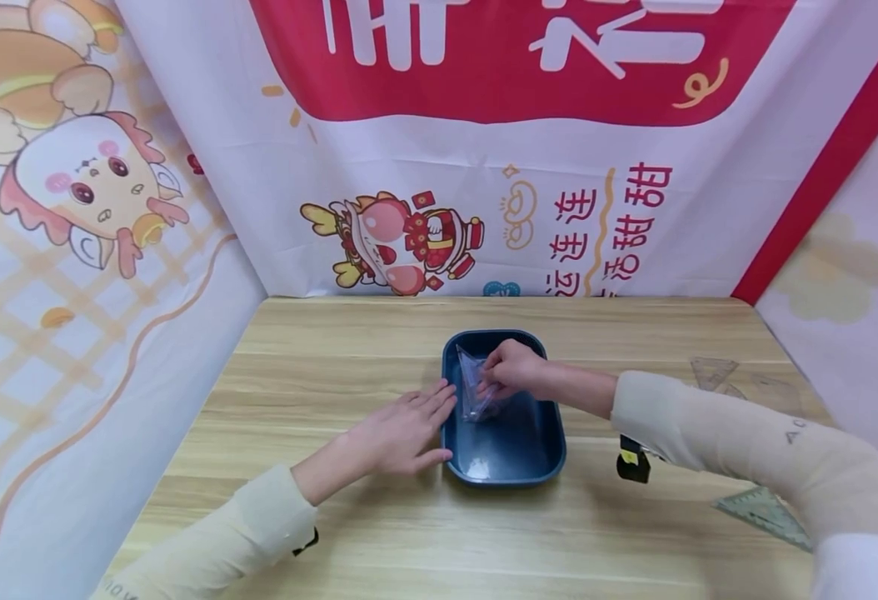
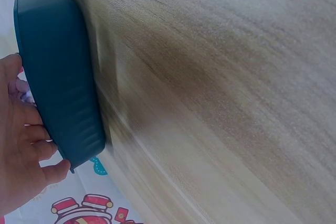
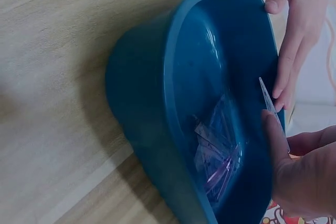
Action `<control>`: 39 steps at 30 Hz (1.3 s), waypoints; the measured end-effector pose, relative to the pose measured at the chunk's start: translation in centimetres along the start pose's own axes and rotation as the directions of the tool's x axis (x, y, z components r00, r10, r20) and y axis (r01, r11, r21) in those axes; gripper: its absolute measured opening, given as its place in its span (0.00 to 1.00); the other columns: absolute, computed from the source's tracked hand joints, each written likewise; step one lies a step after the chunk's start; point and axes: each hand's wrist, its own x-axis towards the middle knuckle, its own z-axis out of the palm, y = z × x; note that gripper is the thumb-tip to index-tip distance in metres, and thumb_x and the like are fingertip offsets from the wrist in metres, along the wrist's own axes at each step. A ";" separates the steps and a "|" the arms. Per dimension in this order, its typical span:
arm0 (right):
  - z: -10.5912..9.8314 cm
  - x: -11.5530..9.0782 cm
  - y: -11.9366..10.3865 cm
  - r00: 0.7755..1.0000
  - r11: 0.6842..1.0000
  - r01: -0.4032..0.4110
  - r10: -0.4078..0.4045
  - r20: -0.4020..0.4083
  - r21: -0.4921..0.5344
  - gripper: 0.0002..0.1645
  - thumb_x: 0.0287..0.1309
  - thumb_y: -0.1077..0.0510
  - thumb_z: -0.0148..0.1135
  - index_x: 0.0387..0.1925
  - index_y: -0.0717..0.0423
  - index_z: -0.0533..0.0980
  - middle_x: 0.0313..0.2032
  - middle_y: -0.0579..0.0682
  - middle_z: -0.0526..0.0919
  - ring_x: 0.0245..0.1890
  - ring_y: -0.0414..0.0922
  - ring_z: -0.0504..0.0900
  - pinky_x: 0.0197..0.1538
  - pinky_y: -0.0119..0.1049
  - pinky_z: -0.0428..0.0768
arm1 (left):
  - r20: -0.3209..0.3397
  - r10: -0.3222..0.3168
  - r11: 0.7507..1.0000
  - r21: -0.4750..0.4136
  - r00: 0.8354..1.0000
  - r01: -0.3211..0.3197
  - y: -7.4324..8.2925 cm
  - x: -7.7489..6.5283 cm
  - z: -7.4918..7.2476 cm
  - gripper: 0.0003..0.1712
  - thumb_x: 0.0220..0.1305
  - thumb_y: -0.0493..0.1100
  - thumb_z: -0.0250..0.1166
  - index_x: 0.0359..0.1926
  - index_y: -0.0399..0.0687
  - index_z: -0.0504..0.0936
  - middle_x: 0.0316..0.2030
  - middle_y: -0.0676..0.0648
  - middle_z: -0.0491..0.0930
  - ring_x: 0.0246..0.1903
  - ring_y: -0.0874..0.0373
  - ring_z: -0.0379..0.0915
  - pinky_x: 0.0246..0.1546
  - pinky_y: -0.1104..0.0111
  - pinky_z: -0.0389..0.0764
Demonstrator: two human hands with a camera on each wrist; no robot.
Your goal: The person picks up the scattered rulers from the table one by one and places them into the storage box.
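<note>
A deep blue plastic basin (image 1: 502, 460) with rounded corners stands on the wooden table. My right hand (image 1: 514, 371) pinches a clear set square (image 3: 268, 98) between thumb and fingers over the basin, near its left wall. Inside, on the basin floor, several transparent set squares (image 3: 215, 153) lie in an overlapping heap, some with a purple tint. My left hand (image 1: 405, 429) rests its fairly straight, spread fingers against the basin's left rim, thumb nearer the front. In the left wrist view its fingertips line up along the rim of the outer wall.
On the right side of the table (image 1: 296, 367) lie more clear set squares: one (image 1: 712, 372) toward the back and a greenish one (image 1: 765, 512) partly under the right sleeve. Printed cloth walls (image 1: 424, 150) enclose the table at the back and sides.
</note>
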 end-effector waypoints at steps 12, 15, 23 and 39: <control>0.7 0.6 0.6 0.998 1.000 0.007 -0.007 0.066 0.011 0.18 0.71 0.67 0.49 0.58 0.71 0.74 0.44 0.63 0.86 0.45 0.51 0.88 0.53 0.45 0.85 | 0.005 0.002 1.000 0.006 1.000 -0.002 0.1 0.1 0.0 0.47 0.73 0.70 0.44 0.76 0.39 0.56 0.78 0.39 0.52 0.78 0.45 0.47 0.73 0.50 0.64; 0.5 0.7 0.7 0.997 1.000 -0.012 0.013 0.071 -0.008 0.21 0.70 0.68 0.51 0.61 0.71 0.72 0.49 0.63 0.84 0.47 0.51 0.87 0.54 0.46 0.85 | 0.002 0.004 1.000 0.002 1.000 -0.004 0.2 0.1 -0.1 0.47 0.73 0.69 0.44 0.76 0.39 0.57 0.78 0.39 0.53 0.78 0.45 0.47 0.73 0.51 0.64; -1.1 -0.1 0.3 0.998 0.996 0.008 -0.003 0.060 -0.088 0.20 0.71 0.65 0.52 0.60 0.69 0.74 0.57 0.65 0.81 0.56 0.55 0.84 0.59 0.47 0.82 | -0.011 0.003 1.000 -0.019 1.000 -0.003 0.2 0.0 0.0 0.47 0.73 0.68 0.46 0.76 0.38 0.57 0.77 0.38 0.53 0.78 0.44 0.46 0.73 0.50 0.63; -7.4 -4.5 0.3 0.987 0.997 0.070 -0.064 0.147 -0.036 0.23 0.72 0.61 0.52 0.65 0.64 0.69 0.64 0.64 0.76 0.62 0.53 0.78 0.67 0.49 0.75 | -0.022 0.012 1.000 -0.006 1.000 -0.013 0.1 0.3 0.1 0.47 0.73 0.68 0.47 0.76 0.37 0.56 0.77 0.37 0.54 0.78 0.44 0.47 0.72 0.50 0.65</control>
